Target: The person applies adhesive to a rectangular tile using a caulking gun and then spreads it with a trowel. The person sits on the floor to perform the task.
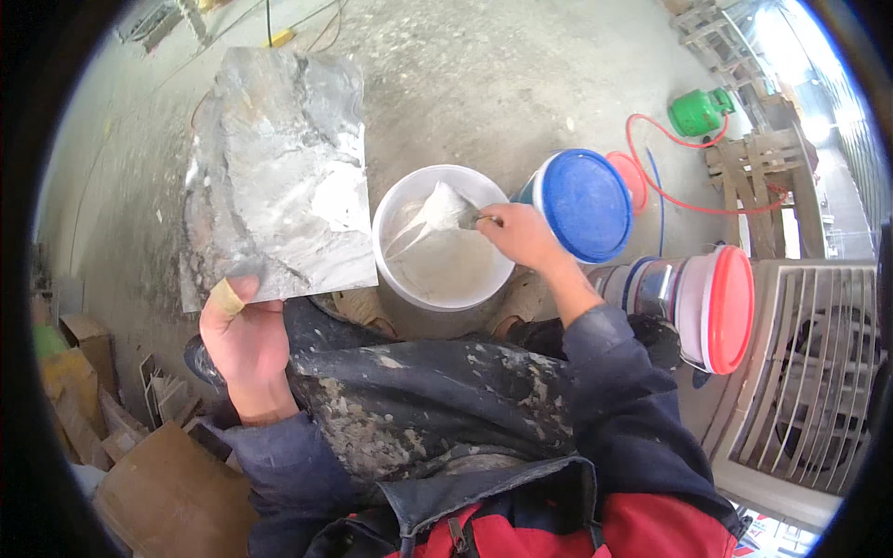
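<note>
My left hand (pixel 245 335), with yellowish tape around its thumb, grips the near edge of a grey, marble-patterned panel (pixel 279 160). A patch of wet white paste (pixel 342 197) lies on the panel's right part. Over an open white bucket (pixel 382 244), my right hand (pixel 520 234) holds a trowel or putty knife (pixel 469 216) by its handle; most of the handle is hidden in my fist. White paste (pixel 439 209) coats the blade and hangs from it in strands into the bucket. Greyish-white material (pixel 446 268) covers the bucket's inside.
Right of the open bucket stands a blue-lidded bucket (pixel 587 206); a red-lidded bucket (pixel 732 310) is nearer me. A slatted fan unit (pixel 802 376) fills the right side. A green gas cylinder (pixel 698 111) with a red hose (pixel 698 208) stands beyond. Cardboard (pixel 174 488) lies at lower left.
</note>
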The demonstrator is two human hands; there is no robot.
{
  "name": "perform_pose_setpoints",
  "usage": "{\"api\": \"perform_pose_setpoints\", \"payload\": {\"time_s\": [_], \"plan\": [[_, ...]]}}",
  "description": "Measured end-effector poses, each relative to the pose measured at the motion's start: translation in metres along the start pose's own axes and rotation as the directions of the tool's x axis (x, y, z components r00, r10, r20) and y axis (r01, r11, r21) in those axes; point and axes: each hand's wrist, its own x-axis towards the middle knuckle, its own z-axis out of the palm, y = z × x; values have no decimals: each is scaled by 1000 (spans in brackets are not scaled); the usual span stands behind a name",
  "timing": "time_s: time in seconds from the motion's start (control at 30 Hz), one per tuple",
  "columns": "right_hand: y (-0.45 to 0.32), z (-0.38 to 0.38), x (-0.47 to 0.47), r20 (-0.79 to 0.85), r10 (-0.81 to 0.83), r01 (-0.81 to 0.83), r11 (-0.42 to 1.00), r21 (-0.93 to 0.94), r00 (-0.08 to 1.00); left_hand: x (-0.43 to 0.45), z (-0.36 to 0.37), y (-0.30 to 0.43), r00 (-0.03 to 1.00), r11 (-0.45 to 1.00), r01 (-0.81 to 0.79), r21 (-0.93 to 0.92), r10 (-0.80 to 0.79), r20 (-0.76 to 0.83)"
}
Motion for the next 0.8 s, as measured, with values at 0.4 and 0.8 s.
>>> {"api": "perform_pose_setpoints", "payload": {"time_s": [0.4, 0.8], "plan": [[-123, -232, -108, -361, -52, 93, 991, 98, 931, -1, 18, -13, 921, 966, 253, -50, -224, 320], [-109, -194, -85, -432, -472, 412, 882, -229, 769, -32, 59, -15, 793, 875, 418, -244, -221, 567]]}}
